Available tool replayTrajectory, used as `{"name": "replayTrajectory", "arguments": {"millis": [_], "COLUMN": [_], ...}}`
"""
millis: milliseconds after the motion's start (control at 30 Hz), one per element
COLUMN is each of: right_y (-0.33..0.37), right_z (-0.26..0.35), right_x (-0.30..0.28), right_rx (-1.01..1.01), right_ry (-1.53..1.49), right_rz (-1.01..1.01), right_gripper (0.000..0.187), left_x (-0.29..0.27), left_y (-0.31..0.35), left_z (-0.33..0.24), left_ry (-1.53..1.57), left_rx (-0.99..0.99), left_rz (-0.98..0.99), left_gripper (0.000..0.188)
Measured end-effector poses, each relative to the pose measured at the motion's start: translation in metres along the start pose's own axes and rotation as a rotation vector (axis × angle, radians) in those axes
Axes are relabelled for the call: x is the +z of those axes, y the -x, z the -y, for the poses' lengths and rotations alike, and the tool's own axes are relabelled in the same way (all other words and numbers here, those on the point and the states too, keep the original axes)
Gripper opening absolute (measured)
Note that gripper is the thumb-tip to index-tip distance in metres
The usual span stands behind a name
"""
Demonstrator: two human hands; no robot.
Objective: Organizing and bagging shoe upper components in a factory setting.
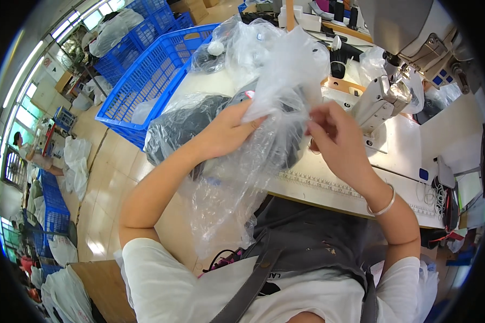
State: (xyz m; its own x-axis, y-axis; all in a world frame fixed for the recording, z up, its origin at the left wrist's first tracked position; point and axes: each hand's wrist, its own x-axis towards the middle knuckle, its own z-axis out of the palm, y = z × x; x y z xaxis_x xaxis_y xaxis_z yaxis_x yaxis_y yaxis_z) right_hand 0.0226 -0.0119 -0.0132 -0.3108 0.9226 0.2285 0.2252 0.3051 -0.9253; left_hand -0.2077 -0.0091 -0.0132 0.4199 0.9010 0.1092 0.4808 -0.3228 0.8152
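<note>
A large clear plastic bag (277,102) with dark grey, cloth-like contents stands bunched up on the table in front of me. My left hand (229,132) grips its gathered plastic from the left side, the fingers partly hidden behind the film. On the other side, my right hand (337,137) has its thumb and fingers pinched at the bag's edge. Loose film from the bag hangs over the table's front edge toward my lap. Beside it on the left lies another clear bag (180,126) of dark material.
A sewing machine (380,105) stands to the right on the white table (399,185), which has a ruler strip (328,183) along its front. At the left is a blue plastic crate (145,81). More wrapped bundles lie behind. A distant person (32,153) works at far left.
</note>
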Motion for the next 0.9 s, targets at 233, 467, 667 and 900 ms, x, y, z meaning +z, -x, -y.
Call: {"name": "replayTrajectory", "arguments": {"millis": [233,467,667,900], "right_y": [0.018,-0.012,-0.022,-0.017], "right_z": [0.036,0.033,0.06,0.055], "right_x": [-0.009,0.004,-0.004,-0.001], "right_rx": [-0.715,-1.0,-0.268,-0.311], "right_ry": [0.64,0.915,0.217,0.211], "right_rz": [0.016,0.421,0.851,0.796], "right_gripper": [0.051,0.034,0.021,0.018], "left_x": [-0.01,-0.037,-0.054,-0.039], "left_y": [0.0,0.019,0.011,0.02], "left_z": [-0.015,-0.034,-0.062,-0.064], "left_ry": [0.114,-0.525,-0.104,-0.037], "left_rx": [-0.083,0.242,-0.297,-0.275], "left_rz": [0.032,-0.178,0.324,0.602], "left_gripper": [0.028,0.029,0.031,0.049]}}
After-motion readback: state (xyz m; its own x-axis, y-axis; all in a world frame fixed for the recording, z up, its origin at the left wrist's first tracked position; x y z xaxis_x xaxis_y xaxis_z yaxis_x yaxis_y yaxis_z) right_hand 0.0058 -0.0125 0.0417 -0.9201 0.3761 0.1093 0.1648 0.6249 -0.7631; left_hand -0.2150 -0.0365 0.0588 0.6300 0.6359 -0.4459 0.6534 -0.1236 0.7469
